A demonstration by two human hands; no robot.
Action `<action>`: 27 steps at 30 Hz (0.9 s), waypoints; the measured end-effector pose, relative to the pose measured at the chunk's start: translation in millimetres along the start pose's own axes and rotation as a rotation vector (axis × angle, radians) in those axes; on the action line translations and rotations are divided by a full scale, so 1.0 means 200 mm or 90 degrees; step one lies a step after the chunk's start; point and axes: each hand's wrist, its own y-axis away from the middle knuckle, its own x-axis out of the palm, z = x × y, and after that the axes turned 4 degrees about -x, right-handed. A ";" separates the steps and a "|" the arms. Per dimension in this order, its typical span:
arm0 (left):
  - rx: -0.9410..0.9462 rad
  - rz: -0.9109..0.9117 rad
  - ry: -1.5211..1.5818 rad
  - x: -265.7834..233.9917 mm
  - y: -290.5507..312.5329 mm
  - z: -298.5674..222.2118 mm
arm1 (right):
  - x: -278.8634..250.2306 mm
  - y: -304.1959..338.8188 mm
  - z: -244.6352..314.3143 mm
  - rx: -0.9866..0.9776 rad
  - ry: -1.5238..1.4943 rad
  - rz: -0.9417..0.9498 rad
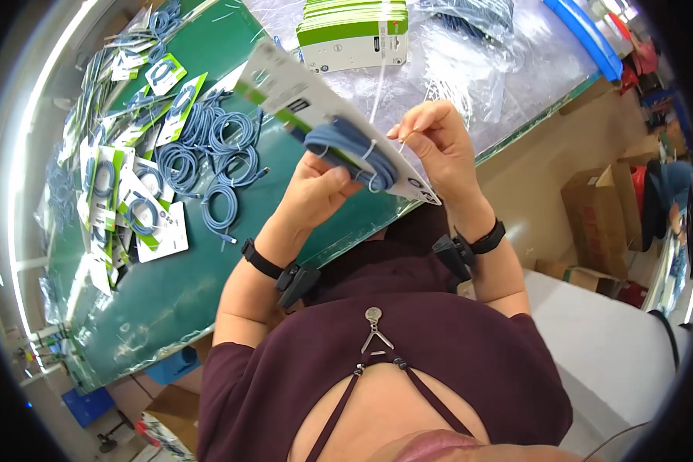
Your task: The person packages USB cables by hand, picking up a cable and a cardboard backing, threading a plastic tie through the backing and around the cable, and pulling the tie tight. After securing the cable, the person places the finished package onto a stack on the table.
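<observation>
Tilted above the table, a white and green backing card (285, 81) carries a coiled blue cable (350, 150), which thin white ties bind in two places. My left hand (321, 189) is closed round the lower edge of the card and coil. Beside the card's right edge my right hand (443, 158) is closed in a pinch on a thin pale strand that looks like a tie. The back of the card is hidden.
Loose coiled blue cables (200, 146) and several carded cables (104, 185) cover the table's left side. A stack of cards (352, 42) stands at the back, with loose white ties (450, 96) and clear plastic to its right. Cardboard boxes (597, 219) stand right.
</observation>
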 end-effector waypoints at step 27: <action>-0.023 0.080 -0.061 -0.15 0.05 0.01 | -0.10 -0.02 -0.06 -0.399 0.704 0.209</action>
